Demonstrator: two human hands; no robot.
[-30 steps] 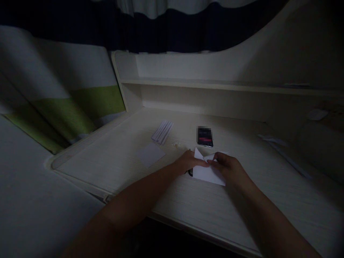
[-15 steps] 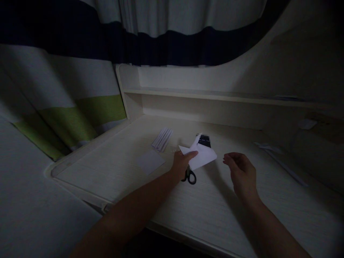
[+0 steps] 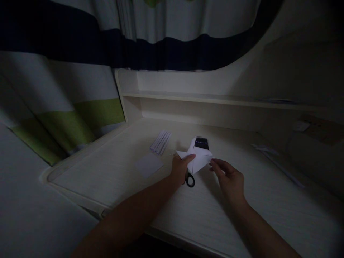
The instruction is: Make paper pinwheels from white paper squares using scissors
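Observation:
A folded white paper (image 3: pixel 199 157) is lifted a little above the pale wooden desk (image 3: pixel 188 208). My left hand (image 3: pixel 180 168) is closed on its left edge, thumb on top. My right hand (image 3: pixel 228 177) pinches the paper's right corner with thumb and forefinger. Black-handled scissors (image 3: pixel 190 179) lie on the desk just under my left hand, partly hidden by it. A dark phone (image 3: pixel 202 142) lies behind the paper, half covered by it.
A square white sheet (image 3: pixel 148 165) and a stack of narrow paper strips (image 3: pixel 160 142) lie left of the hands. A low shelf (image 3: pixel 215 98) runs along the desk's back. Striped curtain (image 3: pixel 67 100) hangs left and behind. Long pale strips (image 3: pixel 276 159) lie at right.
One second ago both hands pressed the paper flat on the desk. The left hand then lifted it, the right let go, and now the right hand has returned to its right corner.

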